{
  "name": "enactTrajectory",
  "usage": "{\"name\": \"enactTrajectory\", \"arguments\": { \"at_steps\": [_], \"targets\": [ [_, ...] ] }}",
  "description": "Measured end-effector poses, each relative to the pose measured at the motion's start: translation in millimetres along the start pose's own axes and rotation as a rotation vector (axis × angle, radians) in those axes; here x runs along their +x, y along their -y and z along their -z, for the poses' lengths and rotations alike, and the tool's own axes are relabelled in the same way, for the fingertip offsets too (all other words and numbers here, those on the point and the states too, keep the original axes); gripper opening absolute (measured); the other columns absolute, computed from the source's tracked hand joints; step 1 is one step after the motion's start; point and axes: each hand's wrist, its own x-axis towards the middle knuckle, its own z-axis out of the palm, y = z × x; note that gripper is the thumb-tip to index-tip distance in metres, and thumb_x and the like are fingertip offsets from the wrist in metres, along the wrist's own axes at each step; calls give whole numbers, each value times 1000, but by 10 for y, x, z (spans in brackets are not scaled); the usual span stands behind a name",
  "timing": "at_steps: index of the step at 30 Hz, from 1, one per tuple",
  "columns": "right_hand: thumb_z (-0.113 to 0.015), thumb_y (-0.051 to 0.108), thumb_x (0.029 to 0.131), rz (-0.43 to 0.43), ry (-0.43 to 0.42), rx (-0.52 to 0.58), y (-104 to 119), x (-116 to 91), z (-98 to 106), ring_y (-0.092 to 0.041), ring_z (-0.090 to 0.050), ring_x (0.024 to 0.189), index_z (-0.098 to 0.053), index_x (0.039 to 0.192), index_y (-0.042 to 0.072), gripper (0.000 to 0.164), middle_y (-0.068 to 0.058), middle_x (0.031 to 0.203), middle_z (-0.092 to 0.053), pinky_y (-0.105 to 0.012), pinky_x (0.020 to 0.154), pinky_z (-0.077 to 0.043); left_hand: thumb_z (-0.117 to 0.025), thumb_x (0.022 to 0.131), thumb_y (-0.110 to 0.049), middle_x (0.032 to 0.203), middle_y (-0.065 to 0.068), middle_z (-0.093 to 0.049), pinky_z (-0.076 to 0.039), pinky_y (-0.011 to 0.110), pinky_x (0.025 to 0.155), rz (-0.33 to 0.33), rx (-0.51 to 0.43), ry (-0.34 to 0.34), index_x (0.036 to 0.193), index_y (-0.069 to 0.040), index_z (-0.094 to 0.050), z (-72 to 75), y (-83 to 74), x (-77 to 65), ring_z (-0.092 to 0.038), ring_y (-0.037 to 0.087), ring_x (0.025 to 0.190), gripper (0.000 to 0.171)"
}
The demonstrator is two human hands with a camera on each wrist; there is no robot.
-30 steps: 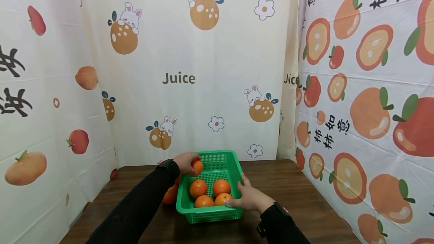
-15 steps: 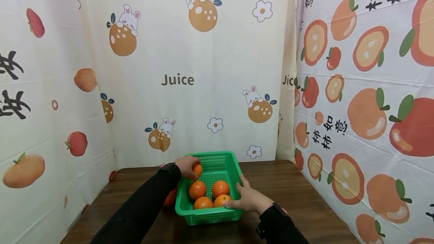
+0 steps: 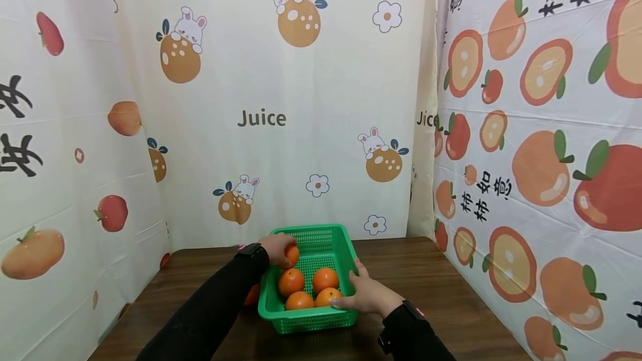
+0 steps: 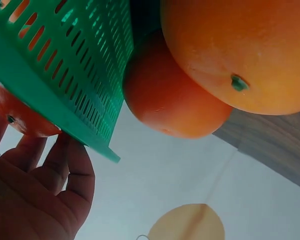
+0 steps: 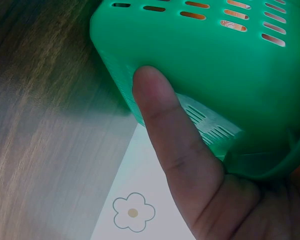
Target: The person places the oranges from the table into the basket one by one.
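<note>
A green plastic basket [image 3: 296, 322] with slotted walls stands on the table. At its far left corner my left hand [image 3: 275, 249] grips an orange [image 3: 291, 256] just inside the wall; the left wrist view has its fingers curled behind that orange [image 4: 22, 114], beyond the rim. My right hand [image 3: 370, 293] holds the near right corner, thumb over the rim beside an orange [image 3: 328, 297]. In the right wrist view a straight finger of the right hand [image 5: 172, 135] lies along the outer wall. More oranges, including one [image 3: 291, 282] near the left wall, sit in the basket's near half.
Outside the basket's left wall lie further oranges [image 3: 253, 295], partly hidden by the left forearm; the left wrist view has two, one large orange [image 4: 240, 55] close by. The brown wooden table [image 3: 411, 272] is bordered by fruit-printed cloth [image 3: 321, 127] behind and at both sides.
Both hands keep their places on the orange and the basket. The left hand has shifted very slightly; the whole view has drifted a little.
</note>
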Motion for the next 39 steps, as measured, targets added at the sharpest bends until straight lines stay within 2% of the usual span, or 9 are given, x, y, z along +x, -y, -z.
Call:
{"name": "enactTrajectory", "arguments": {
  "at_steps": [8,16,22,30,33,34,37,39],
  "targets": [
    [-78,61,91,2,5,0,2,-6,7,-49,-50,143,-37,164,-1,104,-17,180,2,-69,112,-46,-92,84,-27,126,10,-64,-55,50,89,-17,68,-34,138,-20,-70,-62,4,0,-60,26,98,58],
    [-78,62,90,-1,-4,-7,22,-8,16,-49,-50,143,-38,163,0,104,-17,180,1,-70,112,-46,-90,84,-26,126,11,-65,-53,51,86,-33,114,-25,136,-21,-71,-70,-6,-14,-60,27,95,55],
    [-78,63,90,-8,4,22,10,-7,5,-50,-47,145,-37,164,0,105,-16,180,2,-71,113,-44,-90,85,-27,129,11,-66,-52,54,89,-18,128,-20,137,-22,-71,-75,-32,-27,-61,26,99,56],
    [-80,62,89,-7,0,20,9,6,-10,-52,-46,146,-38,164,1,106,-17,180,4,-72,113,-44,-89,86,-26,135,9,-68,-50,58,98,14,130,26,140,-22,-70,-65,-79,-39,-61,25,108,57],
    [-80,66,86,-7,0,35,-40,51,-22,-53,-46,145,-39,164,2,109,-14,181,5,-73,112,-44,-89,87,-28,136,7,-68,-49,58,99,18,138,33,141,-24,-70,-74,-83,-34,-61,24,111,57],
    [-77,71,86,17,1,11,-119,106,-45,-51,-48,143,-38,164,3,110,-11,181,7,-70,111,-47,-89,87,-28,136,7,-68,-50,58,98,17,144,33,141,-24,-70,-78,-81,-30,-61,23,111,57],
    [-75,77,84,26,-6,17,-164,133,-59,-52,-49,142,-39,164,4,114,-10,181,7,-70,111,-47,-88,87,-29,134,6,-68,-50,56,97,15,163,32,140,-25,-71,-95,-73,-15,-62,22,109,57],
    [-75,75,85,22,-7,10,-137,110,-52,-50,-49,142,-39,164,4,112,-10,181,6,-69,111,-47,-88,87,-29,134,6,-68,-49,57,98,15,168,36,141,-26,-70,-102,-70,-8,-61,22,110,57]
  ]
}}
